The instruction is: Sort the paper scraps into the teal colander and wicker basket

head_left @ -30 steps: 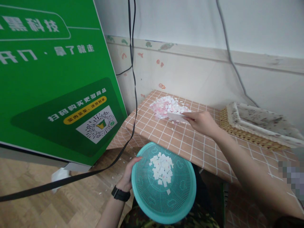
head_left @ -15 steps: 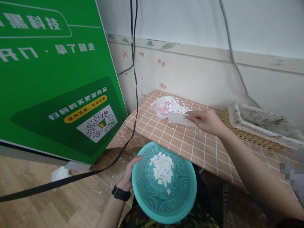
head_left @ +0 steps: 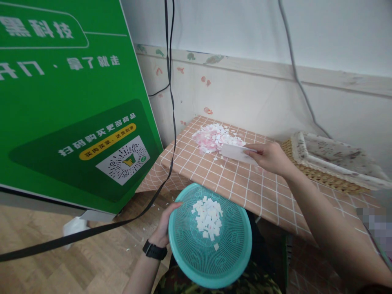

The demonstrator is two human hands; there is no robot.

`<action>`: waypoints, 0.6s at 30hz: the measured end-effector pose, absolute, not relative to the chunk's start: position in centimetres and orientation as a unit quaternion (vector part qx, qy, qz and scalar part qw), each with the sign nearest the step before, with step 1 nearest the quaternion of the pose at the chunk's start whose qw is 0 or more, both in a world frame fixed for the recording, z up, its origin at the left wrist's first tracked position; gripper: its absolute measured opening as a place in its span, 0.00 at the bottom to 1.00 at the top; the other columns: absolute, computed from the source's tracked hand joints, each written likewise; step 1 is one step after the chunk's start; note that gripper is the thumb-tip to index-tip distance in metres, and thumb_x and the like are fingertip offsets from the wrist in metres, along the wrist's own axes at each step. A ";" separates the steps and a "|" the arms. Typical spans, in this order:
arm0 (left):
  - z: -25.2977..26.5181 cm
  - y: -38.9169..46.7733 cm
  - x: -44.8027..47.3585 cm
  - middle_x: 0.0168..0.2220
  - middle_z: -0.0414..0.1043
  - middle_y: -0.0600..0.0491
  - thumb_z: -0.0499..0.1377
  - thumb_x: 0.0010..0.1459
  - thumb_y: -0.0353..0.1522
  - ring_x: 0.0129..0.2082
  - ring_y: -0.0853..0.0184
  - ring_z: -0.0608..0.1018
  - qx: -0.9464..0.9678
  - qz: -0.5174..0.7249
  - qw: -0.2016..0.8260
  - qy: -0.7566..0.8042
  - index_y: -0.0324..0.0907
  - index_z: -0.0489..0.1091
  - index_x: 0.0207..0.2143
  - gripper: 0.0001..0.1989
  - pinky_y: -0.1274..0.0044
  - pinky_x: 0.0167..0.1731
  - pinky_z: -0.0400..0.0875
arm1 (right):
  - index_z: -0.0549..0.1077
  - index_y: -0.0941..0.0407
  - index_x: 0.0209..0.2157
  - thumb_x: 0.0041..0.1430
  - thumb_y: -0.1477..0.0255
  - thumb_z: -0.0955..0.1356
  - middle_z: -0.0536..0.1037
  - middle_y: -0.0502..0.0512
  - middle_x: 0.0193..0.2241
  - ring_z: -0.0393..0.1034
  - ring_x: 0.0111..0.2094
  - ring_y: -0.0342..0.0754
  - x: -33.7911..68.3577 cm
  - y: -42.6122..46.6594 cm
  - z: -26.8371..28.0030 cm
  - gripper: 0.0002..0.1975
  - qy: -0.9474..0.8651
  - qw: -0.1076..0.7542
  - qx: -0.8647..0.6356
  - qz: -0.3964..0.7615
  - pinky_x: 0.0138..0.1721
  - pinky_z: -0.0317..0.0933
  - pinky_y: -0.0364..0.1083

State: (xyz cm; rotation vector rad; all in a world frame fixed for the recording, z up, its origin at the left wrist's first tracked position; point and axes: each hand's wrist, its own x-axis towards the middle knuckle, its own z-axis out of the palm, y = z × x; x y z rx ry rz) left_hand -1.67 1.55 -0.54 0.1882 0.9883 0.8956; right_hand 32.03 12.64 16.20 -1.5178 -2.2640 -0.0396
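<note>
My left hand (head_left: 165, 223), a black watch on its wrist, grips the left rim of a round teal plastic basket (head_left: 196, 259). White paper scraps (head_left: 208, 216) lie in a heap on the basket's floor. Over the table, my right hand (head_left: 270, 158) pinches a flat white card (head_left: 237, 152) between thumb and fingers. The card's left end is at the near right edge of a pile of white and pink paper bits (head_left: 210, 139). A few loose scraps lie just in front of that pile.
A brown checked cloth covers the table (head_left: 232, 188) against the wall. At its right stands a cloth-lined wicker basket (head_left: 329, 178). A black strap (head_left: 173, 122) hangs before the table's left corner, beside a green cabinet (head_left: 70, 98). Paper bits litter the wooden floor.
My right hand and the card have shifted slightly right, away from the pile's middle. More loose scraps show in front of the pile. The left hand keeps its hold on the teal basket.
</note>
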 end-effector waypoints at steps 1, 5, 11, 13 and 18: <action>-0.5 1.6 -1.7 0.25 0.77 0.50 0.62 0.49 0.33 0.23 0.66 0.77 0.088 0.414 0.781 0.459 0.36 0.74 0.28 0.08 0.75 0.28 0.72 | 0.77 0.53 0.41 0.58 0.68 0.63 0.80 0.52 0.32 0.75 0.30 0.48 32.1 12.6 16.2 0.14 -0.816 0.204 -0.541 -0.014 0.29 0.64 0.45; -0.6 1.6 -1.7 0.24 0.77 0.51 0.62 0.49 0.33 0.23 0.66 0.77 0.087 0.416 0.777 0.464 0.36 0.74 0.28 0.07 0.75 0.28 0.72 | 0.77 0.52 0.41 0.58 0.68 0.63 0.80 0.52 0.32 0.74 0.28 0.46 32.2 12.5 16.0 0.14 -0.821 0.219 -0.527 0.011 0.28 0.64 0.44; -0.4 1.6 -1.7 0.24 0.77 0.51 0.62 0.50 0.33 0.22 0.67 0.76 0.081 0.412 0.785 0.456 0.36 0.74 0.27 0.07 0.75 0.27 0.72 | 0.78 0.53 0.40 0.57 0.66 0.64 0.80 0.52 0.33 0.74 0.27 0.46 32.3 12.0 16.0 0.14 -0.808 0.238 -0.537 0.047 0.26 0.65 0.44; -0.4 1.6 -1.7 0.24 0.77 0.51 0.62 0.50 0.33 0.23 0.67 0.77 0.083 0.411 0.784 0.458 0.36 0.74 0.28 0.07 0.75 0.28 0.72 | 0.78 0.54 0.40 0.57 0.65 0.65 0.80 0.53 0.35 0.74 0.28 0.47 32.3 11.9 15.6 0.14 -0.803 0.249 -0.536 0.073 0.27 0.66 0.44; -0.6 1.7 -2.0 0.24 0.77 0.52 0.62 0.48 0.31 0.23 0.66 0.77 0.099 0.439 0.759 0.470 0.37 0.74 0.28 0.05 0.76 0.28 0.73 | 0.77 0.55 0.42 0.57 0.64 0.65 0.79 0.57 0.37 0.75 0.31 0.50 31.4 11.6 12.7 0.16 -0.759 0.333 -0.558 0.044 0.29 0.68 0.47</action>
